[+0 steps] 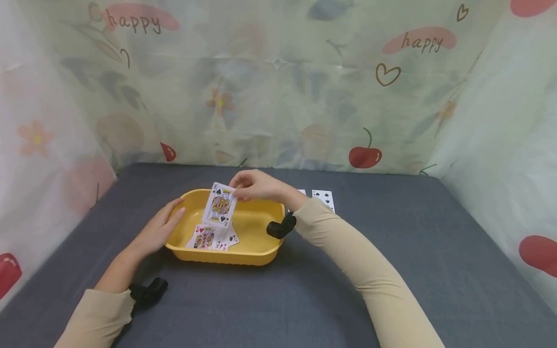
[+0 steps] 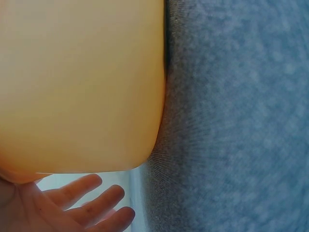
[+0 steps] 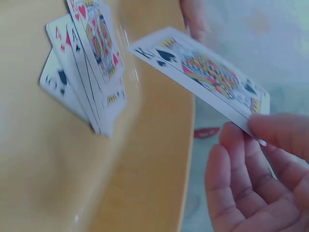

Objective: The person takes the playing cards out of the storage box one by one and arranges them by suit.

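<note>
Right sleeve (image 1: 367,261) nearest the lens. Right hand (image 1: 254,186) pinches king card (image 1: 219,205) by one edge; card extends down-left from those fingers, long axis near upright, above yellow tray (image 1: 256,232). Left hand (image 1: 157,229), fingers spread, at tray's left rim. Head view overlaps card and pile (image 1: 204,237); right wrist view shows a gap.
</note>
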Demonstrator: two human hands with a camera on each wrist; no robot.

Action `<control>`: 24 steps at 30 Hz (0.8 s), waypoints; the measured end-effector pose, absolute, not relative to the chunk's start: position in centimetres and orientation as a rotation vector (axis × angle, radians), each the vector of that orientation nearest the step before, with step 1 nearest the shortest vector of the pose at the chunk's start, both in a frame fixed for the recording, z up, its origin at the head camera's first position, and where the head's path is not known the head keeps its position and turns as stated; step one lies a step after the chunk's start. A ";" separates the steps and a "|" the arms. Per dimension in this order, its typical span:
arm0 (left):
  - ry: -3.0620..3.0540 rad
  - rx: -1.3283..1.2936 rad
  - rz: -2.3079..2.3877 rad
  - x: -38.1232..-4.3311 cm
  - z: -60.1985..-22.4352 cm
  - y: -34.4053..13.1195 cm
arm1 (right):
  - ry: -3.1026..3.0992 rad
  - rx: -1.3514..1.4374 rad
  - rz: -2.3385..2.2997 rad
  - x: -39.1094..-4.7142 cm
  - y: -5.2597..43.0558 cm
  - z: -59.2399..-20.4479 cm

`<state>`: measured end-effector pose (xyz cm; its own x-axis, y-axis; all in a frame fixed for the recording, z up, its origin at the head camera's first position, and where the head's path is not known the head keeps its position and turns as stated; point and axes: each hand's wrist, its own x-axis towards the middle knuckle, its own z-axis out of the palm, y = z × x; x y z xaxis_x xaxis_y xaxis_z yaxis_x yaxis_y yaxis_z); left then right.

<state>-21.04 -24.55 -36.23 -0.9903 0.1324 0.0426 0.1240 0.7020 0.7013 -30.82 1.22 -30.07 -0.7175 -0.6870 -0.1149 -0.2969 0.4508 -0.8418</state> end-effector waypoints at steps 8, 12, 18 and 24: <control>2.871 0.211 1.197 -21.0 -36.2 -24.7 | 2.409 -0.672 -1.317 -31.1 6.5 -29.5; 2.873 0.204 1.193 -20.9 -36.2 -24.7 | 2.427 -0.598 -1.401 -31.3 9.5 -29.5; 2.868 0.190 1.194 -20.9 -36.2 -24.6 | 2.444 -0.510 -1.480 -31.5 13.4 -30.2; 2.869 0.187 1.191 -21.0 -36.4 -24.6 | 2.496 -0.386 -1.498 -31.3 17.2 -31.6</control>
<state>-21.00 -24.64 -36.35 -0.9924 0.1218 0.0189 0.0993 0.6997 0.7075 -31.32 17.19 -31.63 -0.9448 -0.3253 -0.0402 -0.1174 0.4505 -0.8850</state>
